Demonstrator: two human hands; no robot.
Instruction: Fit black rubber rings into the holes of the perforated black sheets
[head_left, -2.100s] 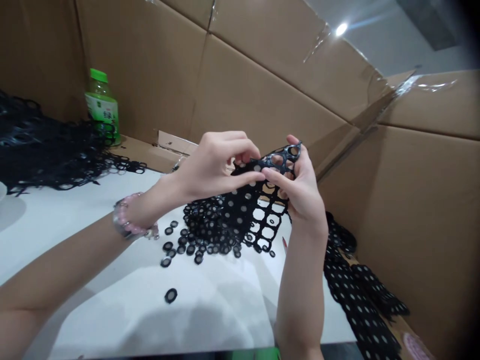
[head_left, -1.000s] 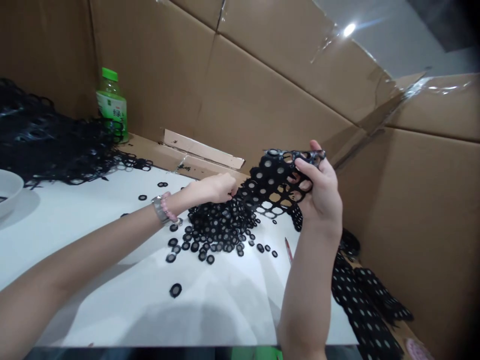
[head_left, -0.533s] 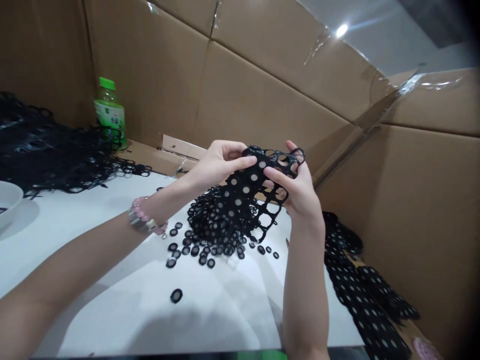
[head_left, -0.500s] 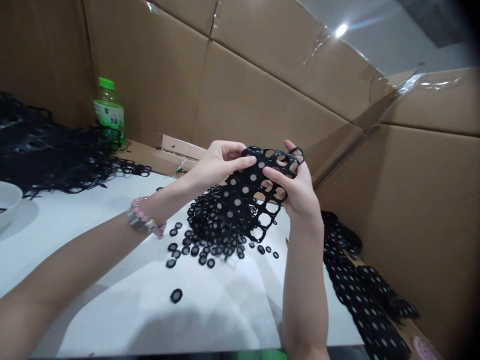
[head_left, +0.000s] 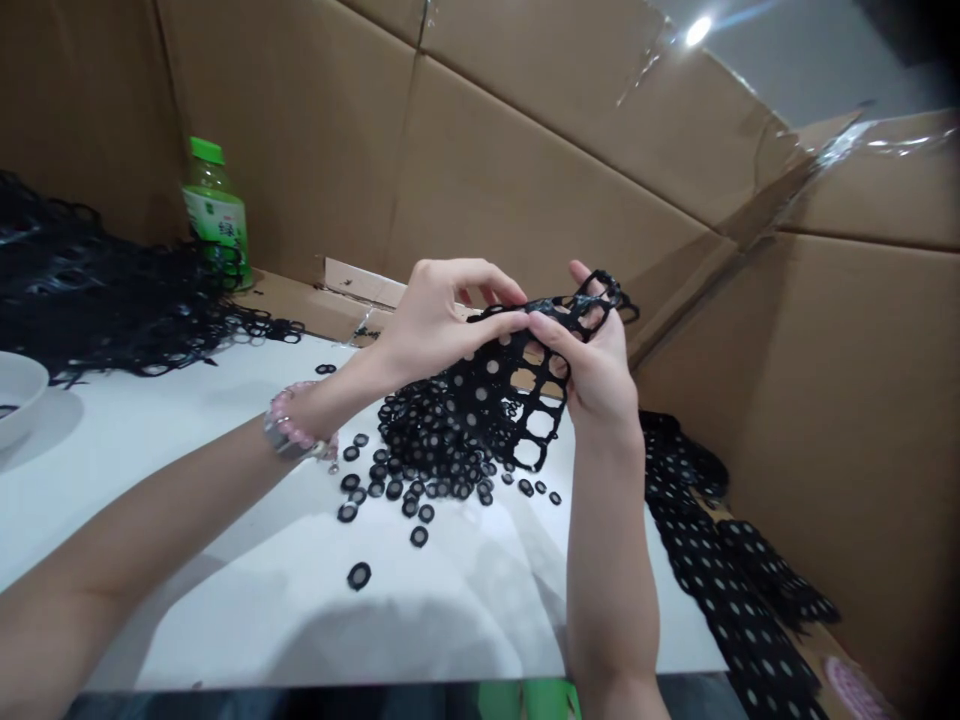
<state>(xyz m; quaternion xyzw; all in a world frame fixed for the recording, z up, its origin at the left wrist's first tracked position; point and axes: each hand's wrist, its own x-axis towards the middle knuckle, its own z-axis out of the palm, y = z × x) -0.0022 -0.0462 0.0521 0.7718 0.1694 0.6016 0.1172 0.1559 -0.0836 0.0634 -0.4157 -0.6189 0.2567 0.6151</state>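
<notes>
Above the table, both hands hold a flexible black perforated sheet point(head_left: 480, 378). Its right part is an open lattice of empty rings; its left part still carries rows of black discs with pale centres. My left hand point(head_left: 442, 310) pinches the sheet's upper edge between thumb and fingers. Pressed near the left thumb is the thumb of my right hand point(head_left: 592, 350), whose fingers go behind the lattice. Below the sheet lies a heap of small black rings with pale centres point(head_left: 420, 440), several scattered loose around it. One ring point(head_left: 359, 576) sits apart, nearer the front edge.
A tangle of black lattice scrap point(head_left: 90, 290) is piled at the left, beside a green-capped bottle point(head_left: 217, 215). A white bowl point(head_left: 22, 395) stands at the left edge. Stacks of full black sheets point(head_left: 735, 600) lie at the right. Cardboard walls point(head_left: 525, 180) enclose the white table point(head_left: 255, 620).
My left hand has shifted right along the sheet, its thumb now meeting the right thumb. The lattice's top end is folded further over the right fingers. Another loose ring lies in front of the heap.
</notes>
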